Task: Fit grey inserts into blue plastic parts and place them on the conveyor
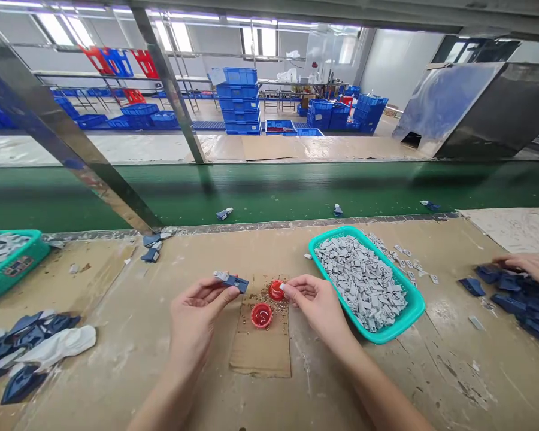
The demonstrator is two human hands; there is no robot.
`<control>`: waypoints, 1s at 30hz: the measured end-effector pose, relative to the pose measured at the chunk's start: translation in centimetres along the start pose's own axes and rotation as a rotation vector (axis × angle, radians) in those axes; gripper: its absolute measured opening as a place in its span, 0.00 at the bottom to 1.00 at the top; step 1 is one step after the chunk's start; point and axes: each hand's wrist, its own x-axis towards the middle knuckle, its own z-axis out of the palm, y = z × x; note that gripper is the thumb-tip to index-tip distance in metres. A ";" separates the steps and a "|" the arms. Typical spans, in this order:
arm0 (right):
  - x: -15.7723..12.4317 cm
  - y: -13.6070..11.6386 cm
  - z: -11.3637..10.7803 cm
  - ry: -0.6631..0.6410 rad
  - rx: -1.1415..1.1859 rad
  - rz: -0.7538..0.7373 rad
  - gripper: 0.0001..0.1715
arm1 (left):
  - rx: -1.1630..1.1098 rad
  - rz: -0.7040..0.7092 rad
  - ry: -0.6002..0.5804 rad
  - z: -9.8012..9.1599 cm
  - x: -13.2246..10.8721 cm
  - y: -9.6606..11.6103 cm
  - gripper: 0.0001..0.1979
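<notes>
My left hand pinches a small dark blue plastic part with a grey piece on its end, held above the table. My right hand is pinched at the fingertips on a tiny grey piece beside a red cap. A second red cap lies on a cardboard scrap, among many tiny brownish bits. A teal basket full of grey pieces stands just right of my right hand.
Blue parts lie piled at the left and right, where another person's hand rests. A second teal basket stands far left. A green conveyor belt carries a few blue parts. A slanted metal post rises at left.
</notes>
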 end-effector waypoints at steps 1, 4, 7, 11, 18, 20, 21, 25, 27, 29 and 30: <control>0.1 0.0 0.1 -0.003 0.003 0.002 0.13 | -0.004 -0.006 0.000 0.0 -0.2 0.0 0.15; 0.2 0.2 0.3 -0.010 -0.008 0.005 0.13 | -0.017 -0.012 -0.021 0.1 -0.5 0.1 0.14; 0.1 0.2 0.4 -0.009 -0.034 0.007 0.12 | -0.022 -0.026 -0.051 0.3 -0.8 0.1 0.14; 0.0 -0.3 0.2 -0.011 -0.028 0.007 0.13 | -0.015 -0.038 -0.074 0.5 -1.0 0.0 0.14; 0.0 -0.3 0.1 0.002 -0.020 0.002 0.14 | 0.040 -0.036 -0.110 1.3 -1.7 0.1 0.16; 0.0 -0.1 0.1 -0.008 -0.038 -0.019 0.13 | 0.048 -0.022 -0.110 1.5 -1.8 0.2 0.16; 0.0 0.0 0.2 -0.013 -0.048 -0.028 0.13 | 0.051 -0.017 -0.105 1.6 -1.9 0.3 0.16; -0.2 -0.2 0.2 -0.008 -0.059 -0.044 0.13 | 0.064 -0.008 -0.083 1.7 -2.0 0.5 0.16; -0.2 -0.5 0.1 -0.010 -0.041 -0.041 0.14 | 0.067 -0.005 -0.084 1.7 -2.0 0.6 0.16; -0.3 -0.7 0.1 -0.014 -0.029 -0.034 0.14 | 0.061 -0.003 -0.086 1.7 -2.0 0.5 0.16; -0.3 -0.7 0.1 -0.016 -0.028 -0.031 0.14 | 0.056 -0.004 -0.085 1.7 -2.0 0.5 0.16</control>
